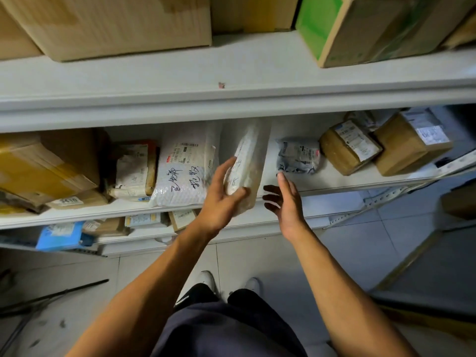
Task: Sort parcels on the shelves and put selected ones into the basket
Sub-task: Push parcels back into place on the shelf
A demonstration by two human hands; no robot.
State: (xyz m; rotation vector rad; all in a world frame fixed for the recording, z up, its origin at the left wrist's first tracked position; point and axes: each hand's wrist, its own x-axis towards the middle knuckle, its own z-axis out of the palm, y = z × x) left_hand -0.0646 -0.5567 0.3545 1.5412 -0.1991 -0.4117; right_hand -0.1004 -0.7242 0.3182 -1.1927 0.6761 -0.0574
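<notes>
Dark shorts (231,328) and two pale shoes (231,282) on the tiled floor (347,253) sit closest, with both bare arms reaching up from them to the middle shelf (347,182). His left hand (219,202) holds a long pale parcel (247,161), thumb across its front and fingers behind, the packet standing on end at the shelf's front lip, just beside a white padded bag (184,168) with handwriting on it. His right hand (284,199) holds nothing: fingers spread and lightly bent, near the parcel's right side, one fingertip close to a small grey bag (298,155) further back. Brown boxes (412,143) lie well apart to the right.

This looks like the picking step, with one parcel being drawn out for checking. No basket is in view, so I cannot tell where it stands. Next, I judge, the free hand should steady the packet while the label is read, taking care that the leaning white bag does not topple.
</notes>
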